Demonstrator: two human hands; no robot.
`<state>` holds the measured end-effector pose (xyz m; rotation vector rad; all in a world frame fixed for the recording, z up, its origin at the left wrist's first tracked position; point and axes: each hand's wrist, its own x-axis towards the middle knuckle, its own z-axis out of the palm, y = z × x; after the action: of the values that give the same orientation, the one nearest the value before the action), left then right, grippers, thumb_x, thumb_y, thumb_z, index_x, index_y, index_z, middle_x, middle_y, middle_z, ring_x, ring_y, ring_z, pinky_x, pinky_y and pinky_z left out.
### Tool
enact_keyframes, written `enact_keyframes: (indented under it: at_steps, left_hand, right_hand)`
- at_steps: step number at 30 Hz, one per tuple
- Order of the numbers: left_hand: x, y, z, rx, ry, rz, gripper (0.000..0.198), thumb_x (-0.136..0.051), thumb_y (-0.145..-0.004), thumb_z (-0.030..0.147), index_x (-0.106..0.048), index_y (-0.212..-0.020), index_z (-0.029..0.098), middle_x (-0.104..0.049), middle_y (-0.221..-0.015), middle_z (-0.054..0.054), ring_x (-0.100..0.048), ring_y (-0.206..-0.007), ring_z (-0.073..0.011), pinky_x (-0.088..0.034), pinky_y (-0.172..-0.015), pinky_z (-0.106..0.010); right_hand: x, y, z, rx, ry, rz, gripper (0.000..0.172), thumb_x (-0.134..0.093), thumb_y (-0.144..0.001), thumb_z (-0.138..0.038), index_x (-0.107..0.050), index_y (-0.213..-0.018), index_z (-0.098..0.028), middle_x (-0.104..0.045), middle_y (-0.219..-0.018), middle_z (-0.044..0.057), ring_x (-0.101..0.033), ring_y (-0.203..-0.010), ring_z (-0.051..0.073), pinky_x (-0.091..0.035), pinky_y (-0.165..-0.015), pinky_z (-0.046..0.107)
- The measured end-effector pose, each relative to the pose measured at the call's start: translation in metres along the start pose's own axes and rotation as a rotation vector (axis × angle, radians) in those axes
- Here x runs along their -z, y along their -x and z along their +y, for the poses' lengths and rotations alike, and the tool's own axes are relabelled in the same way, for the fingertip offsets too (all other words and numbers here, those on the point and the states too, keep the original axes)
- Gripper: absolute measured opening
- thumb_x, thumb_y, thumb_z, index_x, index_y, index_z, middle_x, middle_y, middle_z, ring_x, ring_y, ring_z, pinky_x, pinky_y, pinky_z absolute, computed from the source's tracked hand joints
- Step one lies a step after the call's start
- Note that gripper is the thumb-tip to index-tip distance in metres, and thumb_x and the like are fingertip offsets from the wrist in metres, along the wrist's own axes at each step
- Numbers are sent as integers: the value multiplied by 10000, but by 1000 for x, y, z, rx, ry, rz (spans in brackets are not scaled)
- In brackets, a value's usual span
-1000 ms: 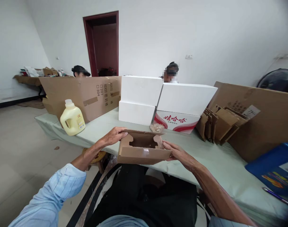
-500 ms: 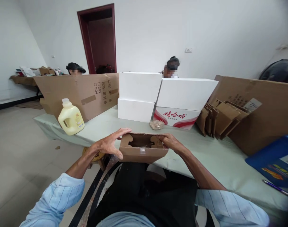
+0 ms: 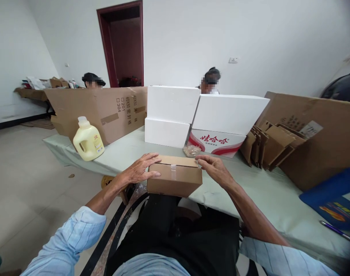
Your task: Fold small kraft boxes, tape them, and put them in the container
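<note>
A small brown cardboard box (image 3: 175,178) sits at the near edge of the table (image 3: 258,191), its top flaps now down and a strip of clear tape across the seam. My left hand (image 3: 142,168) grips the box's left end, thumb on the side and fingers on top. My right hand (image 3: 215,168) rests at the box's right top corner, fingers curled on the flap edge.
A yellow detergent jug (image 3: 88,140) stands at the left. White foam boxes (image 3: 171,115), a red-printed carton (image 3: 215,142) and large cardboard sheets (image 3: 315,138) line the back. Folded cardboard inserts (image 3: 269,143) lean at the right. A blue folder (image 3: 332,195) and pen (image 3: 338,232) lie far right. Two people sit behind.
The open box, with its cut-out flaps showing, has been closed. Both hands pressed the flaps down and now hold the box's ends.
</note>
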<state>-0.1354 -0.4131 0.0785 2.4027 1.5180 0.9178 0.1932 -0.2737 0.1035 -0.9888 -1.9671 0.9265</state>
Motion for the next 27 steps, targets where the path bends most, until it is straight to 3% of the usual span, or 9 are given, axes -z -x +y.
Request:
enact_keyframes:
  at_steps: [3,7,13,19,22,27]
  left_hand:
    - [0,0,1,-6,-44,-18,618,-670,-1018,516,-558,-1564,251,-455,-1686,-143,-438,-1554,-336,-386,-1285,-532]
    - [1,-2,5,49,-122,-56,626,-619,-1040,536,-514,-1589,254,-447,-1686,-132,-436,-1549,-325,-375,-1291,-502]
    - [1,-2,9,67,-157,-71,618,-557,-1063,546,-470,-1615,281,-439,-1686,-105,-438,-1538,-321,-382,-1279,-475]
    - [0,-3,10,77,-168,-78,611,-540,-1067,539,-466,-1616,281,-440,-1678,-106,-447,-1521,-325,-389,-1269,-481]
    - [-1,-3,13,78,-186,-76,613,-534,-1073,525,-436,-1633,294,-444,-1667,-109,-448,-1513,-317,-394,-1262,-482]
    - [-4,0,14,68,-192,-67,545,-492,-1094,523,-490,-1605,333,-429,-1678,-105,-436,-1514,-334,-402,-1247,-525]
  right_hand:
    - [-10,10,-16,314,170,53,324,-671,-938,-500,-801,-1091,-246,-766,-1207,106,-648,-1205,350,-508,-1094,535]
    - [-25,18,-31,581,317,-98,342,-685,-971,-478,-774,-1215,-255,-725,-1286,124,-613,-1236,354,-519,-1066,558]
    - [-40,14,-34,651,399,-196,353,-718,-982,-449,-734,-1277,-256,-711,-1246,124,-630,-1172,324,-544,-1011,501]
    - [-51,8,-35,725,400,-168,142,-618,-1031,-309,-736,-1056,-233,-720,-1066,98,-630,-1002,265,-520,-883,411]
    - [-55,10,-38,755,427,-143,197,-549,-1044,-236,-702,-920,-238,-707,-965,79,-609,-912,237,-494,-823,374]
    - [-58,17,-43,789,430,-117,214,-513,-1067,-230,-669,-920,-238,-718,-966,78,-609,-904,234,-479,-819,368]
